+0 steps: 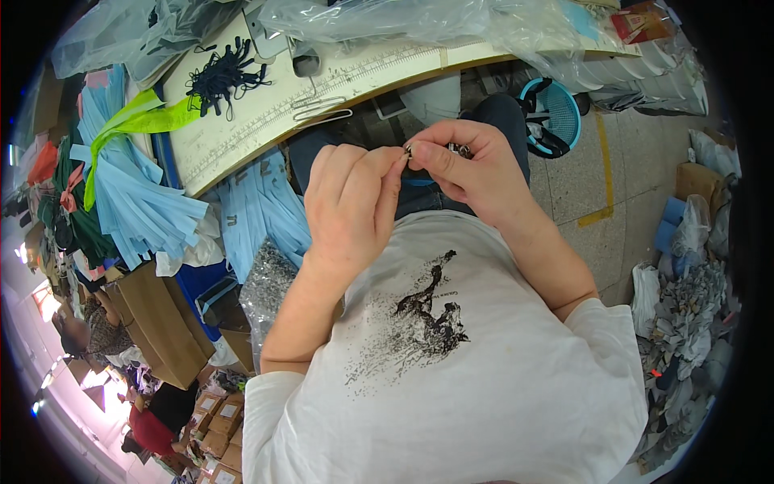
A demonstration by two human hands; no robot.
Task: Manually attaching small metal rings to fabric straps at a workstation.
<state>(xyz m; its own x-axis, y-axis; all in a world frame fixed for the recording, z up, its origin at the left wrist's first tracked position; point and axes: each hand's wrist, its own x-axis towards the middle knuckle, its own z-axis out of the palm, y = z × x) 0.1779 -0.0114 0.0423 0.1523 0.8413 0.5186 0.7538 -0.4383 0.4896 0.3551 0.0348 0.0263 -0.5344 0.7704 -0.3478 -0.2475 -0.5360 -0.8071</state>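
Above my lap, both hands meet fingertip to fingertip. My left hand (348, 200) is closed, thumb and forefinger pinching at a small dark, metallic-looking piece (409, 152). From the other side my right hand (477, 165) grips the same piece between thumb and forefinger. More small shiny metal bits (460, 150) show between the right hand's curled fingers. Their exact kind is too small to make out. The white table (355, 77) with ruler markings lies just beyond the hands, not touched by either.
On the table lie a pile of dark looped cords (223, 79), bent metal wire (321, 107) and clear plastic sheeting (379, 20). Light-blue strips (133, 161) hang at the left. A blue basket (562, 121) stands right of my knee; grey scraps (685, 323) heap at far right. Other people (153, 423) are at lower left.
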